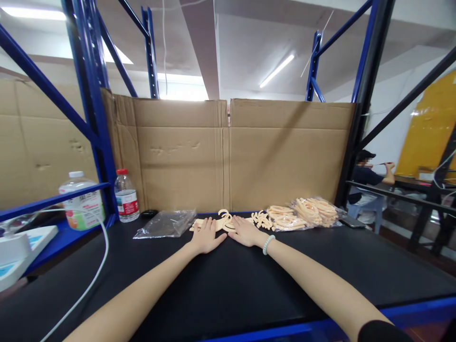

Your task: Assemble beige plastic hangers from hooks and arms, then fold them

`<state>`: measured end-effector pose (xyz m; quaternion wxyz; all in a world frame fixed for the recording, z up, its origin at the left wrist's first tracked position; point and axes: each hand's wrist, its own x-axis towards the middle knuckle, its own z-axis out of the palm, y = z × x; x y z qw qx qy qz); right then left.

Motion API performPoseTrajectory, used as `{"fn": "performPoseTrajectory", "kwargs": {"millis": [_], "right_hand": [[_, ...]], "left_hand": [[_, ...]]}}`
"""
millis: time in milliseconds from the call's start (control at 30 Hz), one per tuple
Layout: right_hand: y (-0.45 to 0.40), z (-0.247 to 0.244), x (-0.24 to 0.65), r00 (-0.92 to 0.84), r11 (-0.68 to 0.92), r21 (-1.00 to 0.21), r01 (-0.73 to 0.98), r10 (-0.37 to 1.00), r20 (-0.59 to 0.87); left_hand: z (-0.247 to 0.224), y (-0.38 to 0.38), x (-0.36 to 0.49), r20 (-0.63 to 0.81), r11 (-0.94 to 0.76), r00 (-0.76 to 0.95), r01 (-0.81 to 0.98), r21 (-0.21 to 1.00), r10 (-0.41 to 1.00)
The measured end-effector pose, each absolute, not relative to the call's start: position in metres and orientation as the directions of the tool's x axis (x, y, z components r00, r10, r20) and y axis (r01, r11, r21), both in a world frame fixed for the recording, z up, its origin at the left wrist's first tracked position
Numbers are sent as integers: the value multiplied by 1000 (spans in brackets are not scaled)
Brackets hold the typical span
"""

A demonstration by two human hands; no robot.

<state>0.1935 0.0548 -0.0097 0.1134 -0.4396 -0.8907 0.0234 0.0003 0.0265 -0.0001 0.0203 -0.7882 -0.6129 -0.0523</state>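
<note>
While both forearms extend across the black table (221,289), the left hand (205,236) and the right hand (245,231) lie flat and unclenched, fingers extended, upon pale hanger-shaped pieces (224,220) near the table's far edge. A curved hook shows between the hands; whether the pieces are joined cannot be told. Left of the left hand lies a clear plastic bag (164,224); right of the right hand lie small pale pieces (262,221), then pale bundles (315,212) in clear plastic.

A workshop — blue steel rack posts (89,52) are framing a black workbench (213,294), cardboard panels (292,156) are screening it
</note>
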Motion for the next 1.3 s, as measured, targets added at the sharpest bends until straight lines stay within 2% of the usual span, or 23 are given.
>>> {"fn": "performPoseTrajectory", "kwargs": {"millis": [300, 567, 733, 933, 1100, 1300], "right_hand": [[64, -14, 216, -539, 571, -126, 811, 813, 218], [66, -17, 219, -487, 542, -173, 823, 828, 277], [58, -11, 222, -464, 563, -187, 805, 794, 392], [62, 15, 274, -260, 445, -237, 864, 796, 547], [67, 33, 327, -274, 416, -212, 884, 830, 486], [78, 34, 327, -373, 444, -147, 884, 860, 349]], "left_hand": [[-4, 35, 24, 139, -276, 272, 961, 13, 952], [-6, 44, 27, 166, -293, 286, 956, 19, 944], [-6, 39, 26, 248, -325, 306, 945, 40, 919], [2, 12, 16, 387, -479, 435, 878, 19, 813], [4, -2, 8, 418, -524, 468, 851, 24, 779], [3, -1, 6, 446, -521, 450, 852, 44, 774]]}}
